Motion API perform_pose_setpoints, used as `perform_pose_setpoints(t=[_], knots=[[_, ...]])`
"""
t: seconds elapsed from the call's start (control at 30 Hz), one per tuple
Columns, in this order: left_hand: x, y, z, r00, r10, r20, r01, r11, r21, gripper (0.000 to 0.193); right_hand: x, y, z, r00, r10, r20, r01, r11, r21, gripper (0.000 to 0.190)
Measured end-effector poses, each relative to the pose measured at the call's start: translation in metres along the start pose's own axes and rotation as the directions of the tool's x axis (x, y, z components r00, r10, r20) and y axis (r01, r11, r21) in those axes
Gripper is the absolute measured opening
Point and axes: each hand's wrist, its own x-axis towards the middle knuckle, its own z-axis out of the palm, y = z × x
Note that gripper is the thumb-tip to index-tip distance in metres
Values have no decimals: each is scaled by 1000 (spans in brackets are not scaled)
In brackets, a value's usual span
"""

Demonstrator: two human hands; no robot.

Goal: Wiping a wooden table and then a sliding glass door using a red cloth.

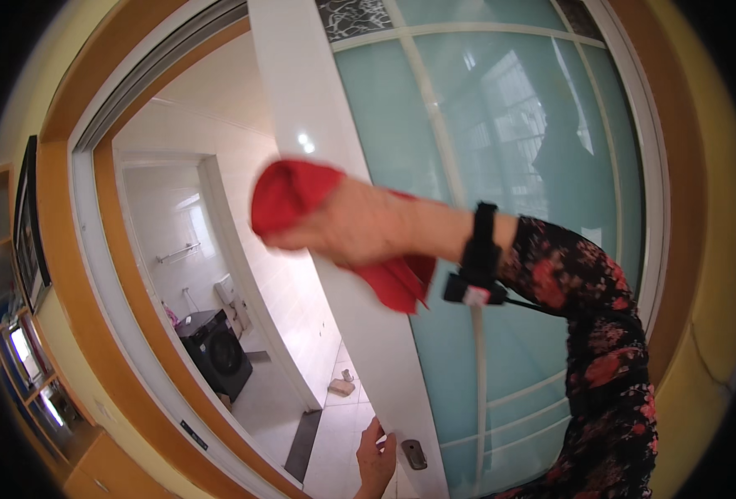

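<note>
My right hand [358, 224], blurred by motion, is shut on a red cloth [293, 190] in front of the white frame [374, 299] of a sliding glass door. Part of the cloth hangs below the wrist, which wears a black strap with a small device [477, 290]. Low in the view, my left hand [377, 458] is at the door frame's edge, left of the recessed metal door pull [414, 454], thumb and fingers curled around a small gap. Whether it grips the edge is not plain. Pale green glass panels [499, 156] fill the door.
An open doorway with an orange wooden surround [93, 280] is at the left. Beyond it are a dark front-loading washing machine [215, 349], a towel rack [179, 252] and a brownish block [341, 388] on the tiled floor. A shelf cabinet [37, 387] stands at the far left.
</note>
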Motion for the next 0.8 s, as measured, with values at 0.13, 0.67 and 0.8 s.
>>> perform_pose_setpoints(t=[0.13, 0.67, 0.8], knots=[[-3, -29, -1, 996, 86, -38, -80, 989, 128, 43, 44, 61, -16, 926, 198, -320, -283, 927, -245, 41], [16, 0, 39, 978, -204, -46, 195, 969, -155, 52, -230, 197, -188, 534, 360, -765, -796, 521, -310, 40], [26, -16, 43, 961, -277, -20, 263, 931, -253, 54, -345, 186, -236, 596, 473, -649, -765, 88, -638, 44]])
